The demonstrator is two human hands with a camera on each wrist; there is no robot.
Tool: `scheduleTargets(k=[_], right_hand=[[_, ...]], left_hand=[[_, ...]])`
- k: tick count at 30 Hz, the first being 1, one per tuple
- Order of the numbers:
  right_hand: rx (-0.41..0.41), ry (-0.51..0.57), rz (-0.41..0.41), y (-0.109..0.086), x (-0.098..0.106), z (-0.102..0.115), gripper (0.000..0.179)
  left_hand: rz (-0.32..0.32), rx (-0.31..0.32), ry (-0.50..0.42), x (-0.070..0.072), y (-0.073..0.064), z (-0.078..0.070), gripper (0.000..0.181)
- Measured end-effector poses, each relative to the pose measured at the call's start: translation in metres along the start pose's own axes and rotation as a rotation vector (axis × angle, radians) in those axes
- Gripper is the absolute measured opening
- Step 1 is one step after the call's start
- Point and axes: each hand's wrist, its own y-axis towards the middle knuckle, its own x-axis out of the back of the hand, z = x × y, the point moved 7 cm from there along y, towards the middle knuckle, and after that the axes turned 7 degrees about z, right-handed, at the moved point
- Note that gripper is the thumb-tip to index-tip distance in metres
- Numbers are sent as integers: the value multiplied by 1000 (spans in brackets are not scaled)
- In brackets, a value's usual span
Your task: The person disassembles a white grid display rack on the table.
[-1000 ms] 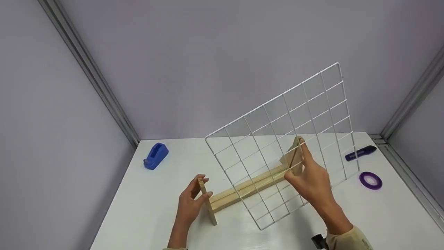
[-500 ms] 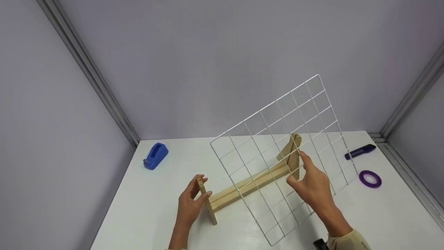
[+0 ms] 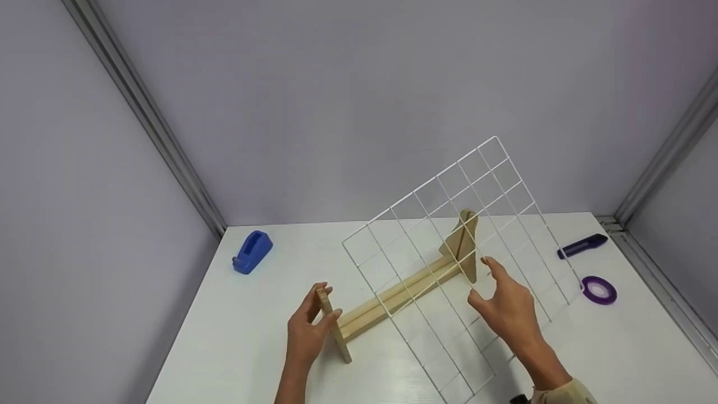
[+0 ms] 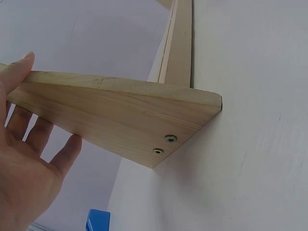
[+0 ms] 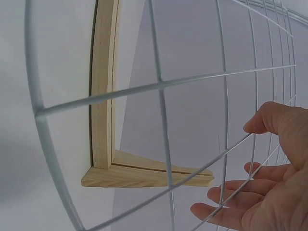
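A wooden stand (image 3: pixel 370 320) lies slantwise on the table, a grooved beam with an upright board at each end. My left hand (image 3: pixel 305 331) grips its near-left end board (image 4: pixel 106 115) between thumb and fingers; two bolt heads show on that board in the left wrist view. A white wire grid panel (image 3: pixel 414 192) leans tilted in front of the stand. My right hand (image 3: pixel 507 308) holds the panel: in the right wrist view its thumb (image 5: pixel 260 120) lies on a wire and the fingers reach behind the mesh. Through the mesh the far-right end board (image 3: pixel 468 247) shows, apart from the right hand.
A blue tape dispenser (image 3: pixel 252 252) stands at the back left of the white table (image 3: pixel 224 336). To the right lie a purple tape roll (image 3: pixel 599 301) and a dark purple cutter-like tool (image 3: pixel 582 247). Grey walls with metal rails enclose the table.
The grid panel has swung down and tilted more steeply, its top right corner moving left. My right hand has drawn slightly down, away from the right end board. The left hand keeps its grip.
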Motion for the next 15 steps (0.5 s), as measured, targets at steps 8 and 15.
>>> scheduleTargets(k=[8,15], right_hand=[[-3,-13,39,-3,-3,-6,65],[1,-33,29,-7,-3,-12,65]], left_hand=[[-19,9,-2,0,-1,0,62],[-26,7,-11,1,-1,1,64]])
